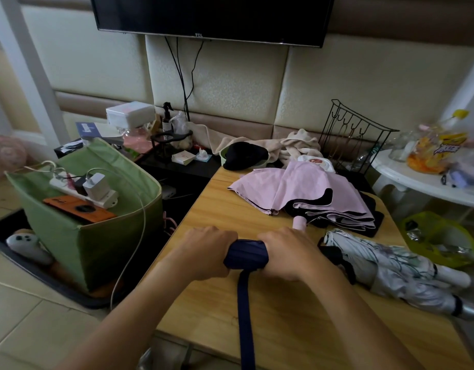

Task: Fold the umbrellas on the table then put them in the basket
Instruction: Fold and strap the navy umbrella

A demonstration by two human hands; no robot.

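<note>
While both hands close around it, the navy umbrella (246,254) sits rolled up between them over the near part of the wooden table (283,316). My left hand (207,252) has its fingers curled over the left end of the bundle, and my right hand (286,253) wraps the right end the same way, knuckles up. From the underside of the roll a navy strap (245,316) hangs straight down past the table's front edge.

Just right of my right hand lies the floral umbrella (398,273), collapsed but loosely gathered, its pale tip pointing to the right. Beyond the hands, farther back on the table, the pink umbrella (308,193) lies with its canopy spread loose, black lining showing and its pink handle pointing toward me.

To the left of the table, on the floor, stands the green fabric basket (102,247). It holds a white power strip (83,190) with a charger plugged in and an orange phone (79,208). A black wire rack (356,137) stands behind the table, below the wall-mounted television (211,17).
</note>
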